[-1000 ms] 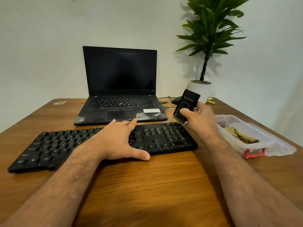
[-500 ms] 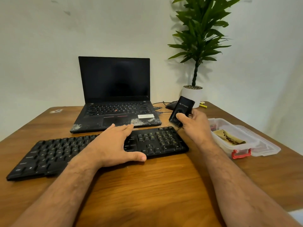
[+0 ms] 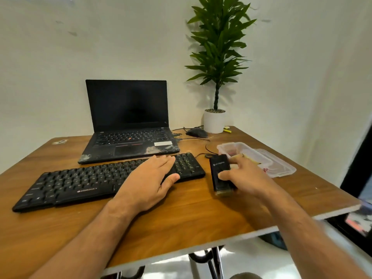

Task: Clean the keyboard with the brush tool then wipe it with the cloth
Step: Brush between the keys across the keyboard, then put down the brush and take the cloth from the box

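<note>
White walls are closing in a corner behind a wooden table [image 3: 191, 214], where an open laptop [image 3: 128, 121] with a dark screen is standing at the back, a potted plant [image 3: 216, 63] is sitting in the corner, and a mouse [image 3: 196, 132] is lying just in front of the pot. A black keyboard [image 3: 80, 182] is stretching across the table in front of the laptop. The left hand [image 3: 149, 182] is lying flat and spread over the keyboard's right half, fingers extended, thumb resting at the near edge, gripping nothing. The right hand [image 3: 247, 178] is curling around the brush tool [image 3: 219, 172], a black block with a faint logo, thumb pressing on its upper face and the other fingers wrapping its far side. The tool is sitting just to the right of the keyboard's end, apart from the keys, with its bristle end pointing toward the person and low over the tabletop; whether the bristles are touching the wood is unclear. A clear plastic container [image 3: 239, 148] is resting behind the right hand, its lid [image 3: 281, 168] lying beside it, with a yellowish cloth [image 3: 244, 157] partly showing inside.
</note>
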{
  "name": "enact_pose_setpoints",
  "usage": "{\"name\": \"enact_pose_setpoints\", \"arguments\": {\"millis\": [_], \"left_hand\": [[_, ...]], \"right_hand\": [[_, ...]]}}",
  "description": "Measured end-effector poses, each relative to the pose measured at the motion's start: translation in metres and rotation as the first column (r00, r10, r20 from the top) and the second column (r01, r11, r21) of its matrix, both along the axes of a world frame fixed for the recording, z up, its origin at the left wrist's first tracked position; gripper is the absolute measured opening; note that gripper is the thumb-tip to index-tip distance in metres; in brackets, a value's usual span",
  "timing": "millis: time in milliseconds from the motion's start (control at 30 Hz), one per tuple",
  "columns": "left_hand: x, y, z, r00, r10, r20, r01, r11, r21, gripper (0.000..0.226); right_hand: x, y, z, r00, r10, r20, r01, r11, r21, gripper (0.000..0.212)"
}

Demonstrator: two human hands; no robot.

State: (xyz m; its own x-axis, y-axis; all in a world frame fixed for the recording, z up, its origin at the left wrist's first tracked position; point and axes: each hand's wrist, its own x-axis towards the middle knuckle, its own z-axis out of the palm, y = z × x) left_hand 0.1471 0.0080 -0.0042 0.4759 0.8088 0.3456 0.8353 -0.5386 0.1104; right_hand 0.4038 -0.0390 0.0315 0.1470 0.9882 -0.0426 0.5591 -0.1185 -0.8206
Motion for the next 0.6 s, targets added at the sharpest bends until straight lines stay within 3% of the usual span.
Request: {"name": "enact_pose_setpoints", "arguments": {"millis": [100, 233, 400, 600], "left_hand": [[0.020, -0.007, -0.001, 1.000, 0.003, 0.027, -0.003, 1.000, -0.003, 0.068], [0.048, -0.005, -0.002, 0.998, 0.032, 0.058, -0.032, 0.999, -0.009, 0.065], [0.081, 0.004, 0.002, 0.996, 0.016, 0.085, -0.016, 1.000, 0.003, 0.066], [0.107, 0.034, 0.009, 0.991, -0.002, 0.134, -0.004, 0.999, 0.041, 0.070]], "right_hand": [[0.011, -0.007, -0.001, 0.997, 0.023, 0.070, -0.016, 0.995, -0.102, 0.046], [0.010, -0.007, -0.006, 0.989, 0.015, 0.147, 0.000, 0.994, -0.106, 0.042], [0.019, -0.002, -0.006, 0.905, -0.080, 0.417, 0.096, 0.995, -0.019, 0.041], [0.035, 0.009, 0.028, 0.853, -0.229, 0.470, 0.129, 0.963, 0.237, 0.019]]}}
